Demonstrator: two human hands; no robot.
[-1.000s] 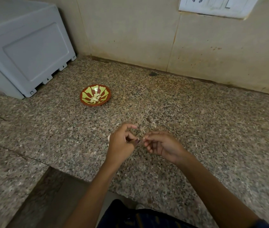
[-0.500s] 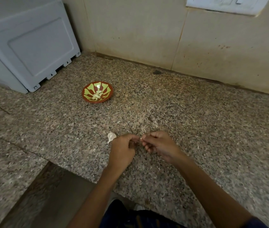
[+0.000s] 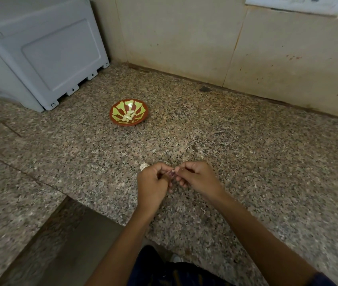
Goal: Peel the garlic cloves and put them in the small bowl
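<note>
**Over the near edge of the desk, both hands pinch one clove**

Between the two sets of fingers sits a small garlic clove [image 3: 171,173], purplish where its skin shows, held just above the speckled stone desk [image 3: 246,162]. It is too small and too covered to tell its long axis or which way its tip points. The left hand [image 3: 153,182] has its fingers [image 3: 162,166] curled in, thumb and forefinger pinching the clove from the left. The right hand [image 3: 198,177] meets it from the other side, its fingers [image 3: 181,168] also curled and nipping the same clove, so the fingertips of both hands nearly touch.

Just beyond the left knuckles a whitish scrap [image 3: 144,166] lies on the desk, half hidden by the hand; whether it is peel or another clove cannot be told.

Farther back and to the left, well apart from the hands, stands the small bowl [image 3: 129,112], red-brown with a yellow-green pattern, holding a little heap of pale peeled cloves [image 3: 129,117].

A white appliance [image 3: 40,54] occupies the far left corner, against the tiled wall [image 3: 184,38].
</note>
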